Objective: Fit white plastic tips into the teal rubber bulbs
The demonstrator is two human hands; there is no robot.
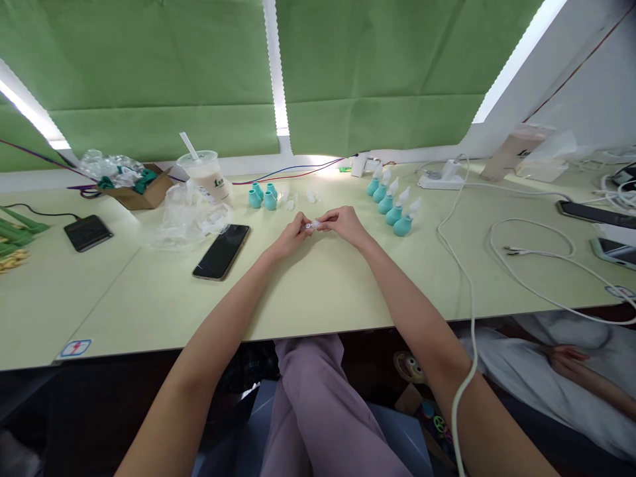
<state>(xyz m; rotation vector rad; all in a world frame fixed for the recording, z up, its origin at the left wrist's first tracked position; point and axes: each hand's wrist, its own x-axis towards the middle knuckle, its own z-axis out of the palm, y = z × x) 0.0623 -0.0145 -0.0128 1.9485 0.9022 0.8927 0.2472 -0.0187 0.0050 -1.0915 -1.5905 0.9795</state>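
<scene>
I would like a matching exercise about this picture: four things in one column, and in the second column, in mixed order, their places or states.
Things:
1. small translucent plastic piece
2. tipped turquoise bulbs
3. open-necked turquoise bulbs
4. drink cup

Places or states:
A. four, grouped together
B. has a straw in it
C. between left hand and right hand
D. five, in a slanting row

Pairs: 1-C, 2-D, 3-A, 4-B

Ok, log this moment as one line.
left hand: pinching small translucent piece | right hand: pinching its other end | left side: untipped turquoise bulbs | right side: turquoise bulbs with translucent tips
</scene>
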